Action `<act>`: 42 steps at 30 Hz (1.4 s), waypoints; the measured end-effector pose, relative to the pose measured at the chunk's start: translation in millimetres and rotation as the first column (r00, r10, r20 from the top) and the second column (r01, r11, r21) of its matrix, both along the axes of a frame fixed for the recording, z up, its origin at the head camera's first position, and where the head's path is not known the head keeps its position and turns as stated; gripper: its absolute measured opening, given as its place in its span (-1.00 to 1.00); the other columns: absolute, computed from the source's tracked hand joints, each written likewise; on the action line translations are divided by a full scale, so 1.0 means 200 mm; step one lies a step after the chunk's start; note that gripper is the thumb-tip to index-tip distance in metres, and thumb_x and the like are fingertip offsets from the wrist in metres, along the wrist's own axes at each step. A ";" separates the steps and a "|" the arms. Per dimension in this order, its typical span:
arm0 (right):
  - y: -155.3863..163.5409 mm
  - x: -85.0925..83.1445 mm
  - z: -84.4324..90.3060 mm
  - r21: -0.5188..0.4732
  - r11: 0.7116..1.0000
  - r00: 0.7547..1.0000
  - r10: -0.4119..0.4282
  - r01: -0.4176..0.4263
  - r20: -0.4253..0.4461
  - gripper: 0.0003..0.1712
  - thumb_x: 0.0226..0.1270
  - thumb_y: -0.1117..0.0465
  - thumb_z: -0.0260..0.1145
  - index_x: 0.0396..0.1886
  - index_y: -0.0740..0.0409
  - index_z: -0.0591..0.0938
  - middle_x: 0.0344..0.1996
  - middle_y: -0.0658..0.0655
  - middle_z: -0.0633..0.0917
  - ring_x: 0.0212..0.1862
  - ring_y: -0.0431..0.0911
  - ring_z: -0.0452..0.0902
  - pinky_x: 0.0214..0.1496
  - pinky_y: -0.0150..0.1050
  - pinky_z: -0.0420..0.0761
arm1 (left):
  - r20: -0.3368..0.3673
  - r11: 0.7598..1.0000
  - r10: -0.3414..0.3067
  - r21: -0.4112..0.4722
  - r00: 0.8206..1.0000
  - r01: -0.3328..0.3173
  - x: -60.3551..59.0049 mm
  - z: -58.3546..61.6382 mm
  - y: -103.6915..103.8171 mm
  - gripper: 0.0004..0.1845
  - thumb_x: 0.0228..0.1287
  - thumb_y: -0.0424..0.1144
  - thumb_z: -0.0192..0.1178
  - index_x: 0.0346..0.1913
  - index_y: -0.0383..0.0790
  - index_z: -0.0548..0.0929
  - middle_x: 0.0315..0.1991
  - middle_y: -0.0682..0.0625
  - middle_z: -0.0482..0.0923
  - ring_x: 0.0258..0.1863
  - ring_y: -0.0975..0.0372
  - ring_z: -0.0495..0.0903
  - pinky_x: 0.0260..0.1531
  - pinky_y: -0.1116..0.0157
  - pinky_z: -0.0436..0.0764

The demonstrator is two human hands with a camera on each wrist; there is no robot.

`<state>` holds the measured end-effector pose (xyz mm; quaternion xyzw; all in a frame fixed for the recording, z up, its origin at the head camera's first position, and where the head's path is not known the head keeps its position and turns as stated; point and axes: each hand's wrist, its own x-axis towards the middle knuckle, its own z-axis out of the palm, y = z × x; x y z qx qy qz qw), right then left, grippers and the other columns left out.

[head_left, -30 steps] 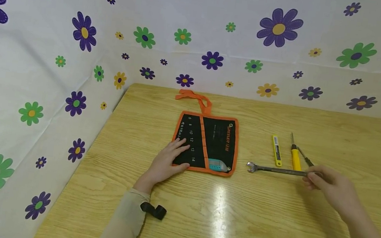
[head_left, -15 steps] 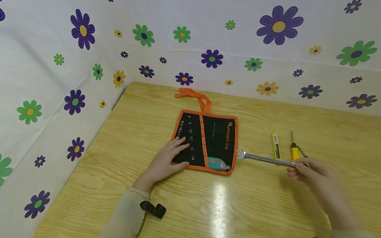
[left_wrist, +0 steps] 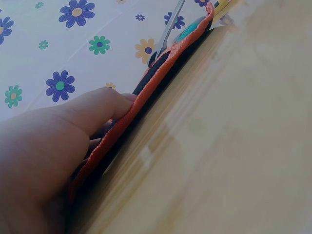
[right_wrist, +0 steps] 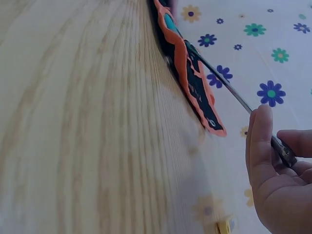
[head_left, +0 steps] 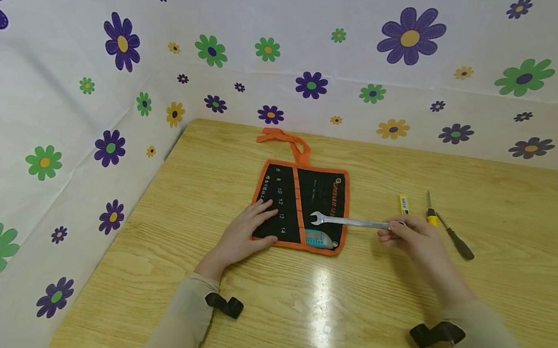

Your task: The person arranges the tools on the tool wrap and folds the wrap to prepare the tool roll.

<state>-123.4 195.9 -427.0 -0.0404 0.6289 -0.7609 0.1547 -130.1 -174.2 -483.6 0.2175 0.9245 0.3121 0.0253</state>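
Observation:
A black tool pouch point(head_left: 319, 198) with orange trim lies flat on the wooden table point(head_left: 325, 315); its pockets carry printed size numbers. My left hand point(head_left: 247, 233) rests flat on the pouch's left half, fingers straight, thumb at the front edge point(left_wrist: 105, 109). My right hand point(head_left: 407, 238) pinches the end of a steel wrench point(head_left: 350, 222) and holds it level, its open head over the pouch's right half. The wrench shaft point(right_wrist: 222, 80) runs from my fingers point(right_wrist: 261, 141) toward the pouch point(right_wrist: 192, 80). A teal utility knife point(head_left: 319, 239) sits in the pouch's front right corner.
To the right of the pouch lie a yellow blade case point(head_left: 402, 203), a yellow-handled screwdriver point(head_left: 430, 210) and a dark-handled screwdriver point(head_left: 453, 241). An orange tie strap point(head_left: 287, 141) trails behind the pouch. Flowered cloth walls point(head_left: 116, 66) close the table at back and left.
My right hand has carried the wrench leftward, from beside the screwdrivers to over the pouch's right half. The left hand has stayed on the pouch.

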 end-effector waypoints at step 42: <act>-0.19 -0.12 -0.01 0.547 0.832 0.994 0.107 -0.093 0.008 -0.69 0.41 0.27 -0.03 -0.07 0.44 0.48 -0.51 0.20 0.55 -0.53 -0.19 0.46 -0.50 -0.31 0.53 | 0.005 1.000 0.005 0.009 1.000 -0.005 0.00 0.00 0.00 -0.34 0.17 0.15 0.11 0.31 -0.01 0.31 0.39 0.07 0.07 0.40 0.20 -0.09 0.34 0.11 -0.05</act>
